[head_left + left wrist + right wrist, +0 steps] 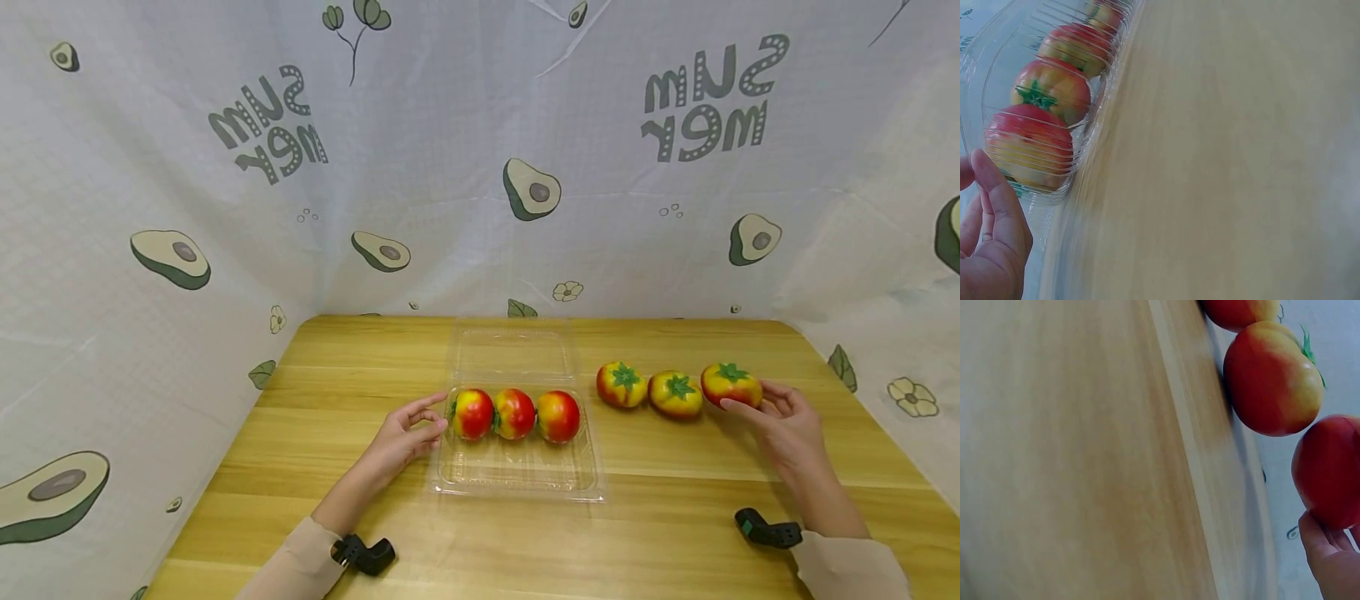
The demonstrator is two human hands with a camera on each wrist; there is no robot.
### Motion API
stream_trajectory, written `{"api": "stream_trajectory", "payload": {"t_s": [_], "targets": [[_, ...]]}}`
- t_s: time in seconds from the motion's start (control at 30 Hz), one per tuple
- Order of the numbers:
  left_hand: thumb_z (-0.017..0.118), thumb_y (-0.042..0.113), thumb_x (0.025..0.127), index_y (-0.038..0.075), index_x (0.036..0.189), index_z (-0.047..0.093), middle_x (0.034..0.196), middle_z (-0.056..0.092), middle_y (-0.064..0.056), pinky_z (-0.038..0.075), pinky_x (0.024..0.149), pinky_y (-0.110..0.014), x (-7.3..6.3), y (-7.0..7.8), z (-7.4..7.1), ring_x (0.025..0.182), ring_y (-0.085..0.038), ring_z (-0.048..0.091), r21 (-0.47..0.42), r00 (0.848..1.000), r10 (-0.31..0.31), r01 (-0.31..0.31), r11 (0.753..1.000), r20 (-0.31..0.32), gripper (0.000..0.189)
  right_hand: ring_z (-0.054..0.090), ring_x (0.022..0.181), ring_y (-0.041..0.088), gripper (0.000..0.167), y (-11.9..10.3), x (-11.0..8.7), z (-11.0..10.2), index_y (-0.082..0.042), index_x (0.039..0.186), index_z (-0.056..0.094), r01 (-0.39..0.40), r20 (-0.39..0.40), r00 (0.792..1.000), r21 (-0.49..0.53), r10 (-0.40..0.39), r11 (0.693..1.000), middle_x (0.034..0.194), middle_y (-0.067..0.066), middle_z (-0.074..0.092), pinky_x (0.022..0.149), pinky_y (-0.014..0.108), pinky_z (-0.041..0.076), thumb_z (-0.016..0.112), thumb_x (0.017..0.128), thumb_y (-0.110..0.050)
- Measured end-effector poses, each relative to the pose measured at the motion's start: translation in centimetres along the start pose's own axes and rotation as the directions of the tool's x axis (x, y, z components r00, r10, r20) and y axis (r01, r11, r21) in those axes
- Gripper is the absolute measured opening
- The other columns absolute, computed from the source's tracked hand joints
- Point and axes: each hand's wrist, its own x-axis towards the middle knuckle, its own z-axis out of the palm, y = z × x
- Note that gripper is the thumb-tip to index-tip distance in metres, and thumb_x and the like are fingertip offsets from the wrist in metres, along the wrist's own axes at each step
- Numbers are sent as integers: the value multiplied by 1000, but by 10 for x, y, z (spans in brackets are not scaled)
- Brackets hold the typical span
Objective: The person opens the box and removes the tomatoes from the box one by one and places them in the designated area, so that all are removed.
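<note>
The left hand (408, 433) holds the clear tray (517, 475) by its edge; well apart, the right hand (793, 429) grips one tomato (729, 386), two tomatoes (675, 396) just left. Wide tabletop (637, 542) stretches between the forearms (348, 496).

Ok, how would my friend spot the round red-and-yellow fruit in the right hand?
On the yellowish wooden table, find the open clear plastic box. Right of it are three red-and-yellow fruits with green leafy tops. Yours is the rightmost fruit, the only one in the person's right hand.
</note>
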Motion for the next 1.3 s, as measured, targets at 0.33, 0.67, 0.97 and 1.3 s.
{"api": "stream_trajectory", "payload": {"t_s": [0.33,0.67,0.97,1.3], "targets": [[65,2,96,1,149,44,101,56,-5,56,70,-19,0,0,1,76,-10,59,-2,1000,1,-1,1000,-2,57,54,91,-5,53,5,5,-6,-25,118,51,-33,-33,999,4,33,999,105,-18,55,72,8,51,79,83,3],[66,3,96,1,149,44,102,56,-5,55,70,-19,1,0,0,75,-10,59,0,1000,4,-4,1000,-3,57,54,90,-7,54,7,7,-7,-23,118,49,-45,-5,999,28,45,999,103,-19,55,72,8,51,78,82,6],[65,1,96,1,149,43,101,57,-4,56,70,-20,1,-1,0,76,-10,60,-8,1000,11,-11,1000,4,57,55,90,-6,55,6,7,-7,-21,121,48,-70,26,997,50,68,996,103,-18,56,73,9,52,76,83,8],[65,1,96,0,149,43,101,56,-4,56,70,-20,1,0,1,76,-9,60,-11,1000,17,-17,1000,8,57,60,88,-3,57,10,11,-12,-13,120,47,-87,75,994,149,76,985,97,-15,64,73,15,55,72,80,18]]}}
